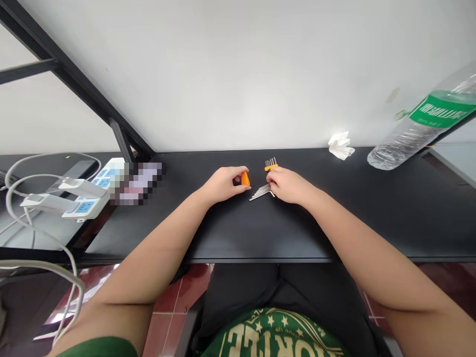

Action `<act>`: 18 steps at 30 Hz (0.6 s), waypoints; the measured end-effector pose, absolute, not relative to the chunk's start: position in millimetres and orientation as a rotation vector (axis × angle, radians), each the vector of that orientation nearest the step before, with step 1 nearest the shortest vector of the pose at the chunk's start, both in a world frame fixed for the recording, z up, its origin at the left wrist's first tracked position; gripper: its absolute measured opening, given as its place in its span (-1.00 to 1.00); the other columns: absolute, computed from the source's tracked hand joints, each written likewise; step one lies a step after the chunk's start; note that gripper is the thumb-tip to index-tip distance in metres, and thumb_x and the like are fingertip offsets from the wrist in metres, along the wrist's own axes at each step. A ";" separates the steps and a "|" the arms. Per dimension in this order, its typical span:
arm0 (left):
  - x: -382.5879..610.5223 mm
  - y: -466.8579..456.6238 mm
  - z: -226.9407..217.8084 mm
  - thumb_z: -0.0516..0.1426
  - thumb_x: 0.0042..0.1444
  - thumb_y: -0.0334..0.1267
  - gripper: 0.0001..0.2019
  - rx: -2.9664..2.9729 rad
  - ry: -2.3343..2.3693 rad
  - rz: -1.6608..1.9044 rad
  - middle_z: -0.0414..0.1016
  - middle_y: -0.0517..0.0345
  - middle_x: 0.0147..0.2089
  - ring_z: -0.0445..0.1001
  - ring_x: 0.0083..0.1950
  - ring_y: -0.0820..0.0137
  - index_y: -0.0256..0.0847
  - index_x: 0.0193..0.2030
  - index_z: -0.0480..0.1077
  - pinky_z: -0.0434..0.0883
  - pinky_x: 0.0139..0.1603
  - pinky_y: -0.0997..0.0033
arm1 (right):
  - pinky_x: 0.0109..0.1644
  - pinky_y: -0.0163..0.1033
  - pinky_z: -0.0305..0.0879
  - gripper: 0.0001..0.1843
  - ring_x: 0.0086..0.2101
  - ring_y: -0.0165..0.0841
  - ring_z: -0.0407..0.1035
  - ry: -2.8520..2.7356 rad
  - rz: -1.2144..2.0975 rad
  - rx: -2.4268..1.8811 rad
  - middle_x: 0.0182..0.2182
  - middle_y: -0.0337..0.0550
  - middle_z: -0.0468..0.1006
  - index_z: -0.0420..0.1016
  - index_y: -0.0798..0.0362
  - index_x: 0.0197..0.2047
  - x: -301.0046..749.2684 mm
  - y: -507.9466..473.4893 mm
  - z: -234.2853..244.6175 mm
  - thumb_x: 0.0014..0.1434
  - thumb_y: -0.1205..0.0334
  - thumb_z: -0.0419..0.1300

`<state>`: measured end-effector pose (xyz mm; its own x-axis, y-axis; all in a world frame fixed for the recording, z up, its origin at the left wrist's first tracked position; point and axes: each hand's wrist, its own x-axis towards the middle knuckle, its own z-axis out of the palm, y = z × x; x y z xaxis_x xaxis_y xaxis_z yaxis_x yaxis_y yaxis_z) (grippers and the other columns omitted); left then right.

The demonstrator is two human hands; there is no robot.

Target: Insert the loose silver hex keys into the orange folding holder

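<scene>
My left hand [225, 185] pinches a small orange plastic holder [245, 178] between thumb and fingers, just above the black tabletop. To its right, my right hand [288, 184] is closed with its fingertips at a fanned bunch of silver hex keys [260, 192]. The keys' long ends point left, toward my left hand. The fingers hide part of the bunch, and how many keys they grip is unclear. Just beyond the right hand lies a second orange holder [271, 167] with several short metal pieces standing in a row; the hand partly covers it.
A crumpled white tissue [341, 145] and a large clear bottle with a green label [439, 110] stand toward the right by the wall. On the left are a power strip [107, 174] with chargers and white cables, a dark phone [76, 173] and a pixelated item [139, 183]. Black frame bars rise there.
</scene>
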<state>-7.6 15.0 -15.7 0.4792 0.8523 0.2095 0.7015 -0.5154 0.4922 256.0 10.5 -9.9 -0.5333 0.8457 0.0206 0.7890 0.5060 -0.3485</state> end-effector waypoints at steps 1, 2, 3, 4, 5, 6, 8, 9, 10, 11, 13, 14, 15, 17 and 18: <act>-7.6 14.9 -15.7 0.31 0.12 0.00 -0.52 2.384 1.309 0.618 0.64 0.15 -0.13 0.58 -0.15 0.30 -0.11 0.15 0.50 0.51 -0.04 0.28 | -0.15 -0.20 0.23 -0.86 -0.19 -0.26 0.39 -2.543 0.437 -1.391 -0.09 -0.03 0.51 0.49 0.06 -0.18 256.9 9.1 -8.0 0.31 0.40 0.10; -7.6 14.9 -15.7 0.31 0.12 -0.01 -0.51 2.374 1.310 0.612 0.64 0.14 -0.11 0.58 -0.14 0.29 -0.11 0.16 0.50 0.52 -0.02 0.27 | -0.16 -0.21 0.23 -0.88 -0.19 -0.27 0.38 -2.536 0.435 -1.370 -0.09 -0.04 0.51 0.49 0.05 -0.18 257.8 7.7 -6.0 0.30 0.38 0.12; -7.7 15.0 -15.9 0.31 0.12 -0.02 -0.49 2.362 1.312 0.604 0.64 0.13 -0.09 0.58 -0.12 0.28 -0.12 0.19 0.49 0.52 0.00 0.26 | -0.17 -0.22 0.23 -0.90 -0.18 -0.27 0.38 -2.541 0.442 -1.345 -0.09 -0.06 0.51 0.49 0.04 -0.19 258.5 6.3 -4.3 0.29 0.36 0.14; -7.8 15.3 -16.1 0.31 0.11 -0.03 -0.47 2.352 1.315 0.597 0.64 0.12 -0.07 0.58 -0.11 0.28 -0.12 0.21 0.48 0.52 0.01 0.25 | -0.17 -0.22 0.23 -0.91 -0.18 -0.27 0.38 -2.563 0.458 -1.317 -0.11 -0.07 0.50 0.50 0.04 -0.21 258.9 5.1 -2.9 0.29 0.34 0.17; -8.0 15.6 -16.4 0.31 0.11 -0.05 -0.46 2.344 1.319 0.593 0.63 0.11 -0.07 0.58 -0.11 0.27 -0.13 0.23 0.47 0.53 0.01 0.25 | -0.16 -0.22 0.23 -0.92 -0.18 -0.27 0.38 -2.598 0.475 -1.287 -0.12 -0.08 0.50 0.51 0.03 -0.23 258.9 4.0 -2.0 0.28 0.32 0.18; -8.2 16.1 -16.7 0.31 0.10 -0.06 -0.45 2.338 1.325 0.590 0.63 0.10 -0.07 0.58 -0.12 0.28 -0.13 0.24 0.46 0.53 0.00 0.26 | -0.15 -0.21 0.23 -0.92 -0.17 -0.26 0.38 -2.641 0.487 -1.255 -0.14 -0.08 0.50 0.53 0.03 -0.25 258.4 3.1 -1.5 0.27 0.32 0.19; -8.6 17.1 -17.5 0.30 0.11 -0.09 -0.45 2.330 1.341 0.586 0.62 0.11 -0.08 0.57 -0.14 0.29 -0.13 0.25 0.46 0.53 -0.03 0.27 | -0.12 -0.20 0.23 -0.90 -0.16 -0.24 0.39 -2.724 0.471 -1.204 -0.15 -0.06 0.49 0.54 0.04 -0.27 256.4 1.6 -1.6 0.27 0.33 0.20; -8.8 17.7 -17.9 0.29 0.11 -0.10 -0.45 2.327 1.349 0.587 0.61 0.11 -0.08 0.56 -0.16 0.29 -0.13 0.25 0.45 0.52 -0.05 0.27 | -0.11 -0.19 0.23 -0.89 -0.15 -0.23 0.39 -2.754 0.451 -1.188 -0.15 -0.05 0.50 0.54 0.04 -0.29 254.9 0.8 -1.9 0.26 0.34 0.19; -8.9 18.2 -18.3 0.29 0.11 -0.11 -0.45 2.323 1.356 0.586 0.61 0.11 -0.08 0.54 -0.16 0.30 -0.14 0.26 0.45 0.52 -0.06 0.27 | -0.11 -0.18 0.23 -0.89 -0.15 -0.22 0.38 -2.780 0.428 -1.177 -0.16 -0.03 0.50 0.53 0.05 -0.30 253.3 -0.1 -2.1 0.26 0.36 0.18; -8.9 18.6 -18.7 0.29 0.11 -0.12 -0.44 2.321 1.360 0.585 0.60 0.10 -0.07 0.54 -0.16 0.30 -0.14 0.26 0.45 0.51 -0.06 0.27 | -0.11 -0.18 0.23 -0.88 -0.15 -0.22 0.38 -2.800 0.403 -1.176 -0.17 -0.02 0.49 0.51 0.05 -0.32 251.8 -1.2 -2.2 0.25 0.37 0.18; -8.9 19.2 -19.2 0.29 0.10 -0.12 -0.43 2.314 1.362 0.584 0.59 0.10 -0.07 0.52 -0.17 0.31 -0.15 0.27 0.44 0.50 -0.06 0.27 | -0.15 -0.18 0.21 -0.89 -0.18 -0.21 0.37 -2.830 0.365 -1.189 -0.20 -0.01 0.49 0.46 0.05 -0.37 249.4 -3.8 -1.5 0.20 0.40 0.20; -8.9 19.5 -19.3 0.29 0.10 -0.11 -0.43 2.311 1.361 0.584 0.59 0.11 -0.09 0.52 -0.18 0.31 -0.15 0.27 0.44 0.50 -0.07 0.27 | -0.19 -0.19 0.20 -0.90 -0.21 -0.22 0.37 -2.835 0.363 -1.203 -0.21 -0.02 0.49 0.45 0.05 -0.37 248.8 -5.1 -0.7 0.18 0.40 0.21; -8.8 19.6 -19.4 0.29 0.10 -0.10 -0.43 2.310 1.358 0.584 0.58 0.11 -0.11 0.51 -0.19 0.31 -0.16 0.26 0.44 0.49 -0.08 0.28 | -0.23 -0.20 0.18 -0.90 -0.25 -0.25 0.36 -2.831 0.377 -1.225 -0.22 -0.03 0.50 0.43 0.05 -0.37 248.8 -6.2 0.3 0.16 0.41 0.22; -8.9 19.9 -19.3 0.29 0.11 -0.07 -0.44 2.307 1.349 0.596 0.57 0.12 -0.15 0.50 -0.21 0.32 -0.17 0.26 0.45 0.49 -0.10 0.28 | -0.31 -0.21 0.13 -0.91 -0.34 -0.31 0.33 -2.787 0.466 -1.266 -0.25 -0.08 0.51 0.43 0.04 -0.34 250.3 -6.8 2.9 0.14 0.41 0.22; -8.9 20.0 -19.3 0.28 0.12 -0.06 -0.43 2.304 1.344 0.605 0.56 0.12 -0.15 0.50 -0.22 0.33 -0.17 0.26 0.44 0.49 -0.10 0.29 | -0.32 -0.22 0.11 -0.92 -0.36 -0.33 0.33 -2.746 0.530 -1.269 -0.26 -0.12 0.52 0.43 0.03 -0.32 251.9 -6.2 4.2 0.15 0.40 0.22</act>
